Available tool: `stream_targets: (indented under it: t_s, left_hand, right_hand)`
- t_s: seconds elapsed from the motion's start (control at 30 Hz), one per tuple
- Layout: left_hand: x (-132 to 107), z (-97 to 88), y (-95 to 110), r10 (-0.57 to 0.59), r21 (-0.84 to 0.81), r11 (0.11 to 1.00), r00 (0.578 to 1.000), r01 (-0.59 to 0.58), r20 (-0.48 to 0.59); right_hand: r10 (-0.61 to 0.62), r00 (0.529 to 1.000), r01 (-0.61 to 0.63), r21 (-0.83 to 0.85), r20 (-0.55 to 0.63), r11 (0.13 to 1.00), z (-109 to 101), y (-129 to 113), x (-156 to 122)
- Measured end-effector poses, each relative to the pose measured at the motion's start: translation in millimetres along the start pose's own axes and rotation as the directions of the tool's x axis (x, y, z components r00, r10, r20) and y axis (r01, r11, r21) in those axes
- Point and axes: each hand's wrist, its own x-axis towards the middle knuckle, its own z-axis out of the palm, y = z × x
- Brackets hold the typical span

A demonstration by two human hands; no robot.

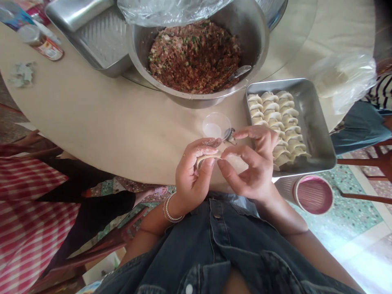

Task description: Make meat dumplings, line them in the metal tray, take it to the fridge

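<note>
A folded dumpling (202, 159) rests in my left hand (193, 173), the fingers curled round it and the thumb pressing its near side. My right hand (252, 163) pinches the dumpling's right end between thumb and index finger, its other fingers raised. Most of the dumpling is hidden by my fingers. Just beyond my hands stands a small clear plastic cup (213, 125), with a metal utensil (231, 136) partly hidden beside it. On the right, a metal tray (318, 139) holds rows of pleated dumplings (275, 116).
A large steel bowl (196, 96) of meat filling (196, 57) stands ahead, a spoon (240, 72) in it and plastic film (171, 12) over its far rim. Another metal tray (105, 45) and a jar (43, 43) are far left. People sit at both sides; a bin (314, 194) stands below right.
</note>
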Motion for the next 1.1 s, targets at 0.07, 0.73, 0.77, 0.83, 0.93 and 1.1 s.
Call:
stream_targets:
  t_s: [0.07, 0.73, 0.77, 0.83, 0.93, 1.1]
  left_hand:
    - [0.5, -0.2, 0.8, 0.005, 0.003, 1.0, 1.0, -0.005, -0.005]
    - [0.2, 0.7, 2.0, -0.015, 0.013, 1.0, 1.0, 0.016, -0.027]
    - [0.3, 0.7, 2.0, -0.013, 0.015, 1.0, 0.999, 0.013, -0.031]
    - [0.5, 0.6, 1.7, -0.006, 0.023, 1.0, 0.999, 0.007, -0.036]
    - [0.5, 0.0, 1.1, 0.009, 0.041, 0.999, 0.999, -0.007, -0.041]
    - [0.6, -0.8, 0.1, 0.024, 0.065, 0.998, 0.999, -0.022, -0.034]
  right_hand:
    - [-0.004, 1.0, 0.004, -0.012, 0.008, 1.0, -0.3, -1.7, -0.8]
    - [-0.081, 0.99, 0.075, -0.055, -0.117, 0.996, 3.6, 1.8, -6.6]
    - [-0.079, 0.99, 0.075, -0.047, -0.115, 0.996, 3.5, 1.6, -7.2]
    - [-0.069, 0.993, 0.066, -0.037, -0.097, 0.997, 3.2, 0.5, -8.0]
    - [-0.051, 0.995, 0.048, -0.031, -0.087, 0.998, 2.8, -1.7, -8.7]
    - [-0.012, 0.994, 0.007, -0.049, -0.106, 0.999, 3.1, -4.7, -9.2]
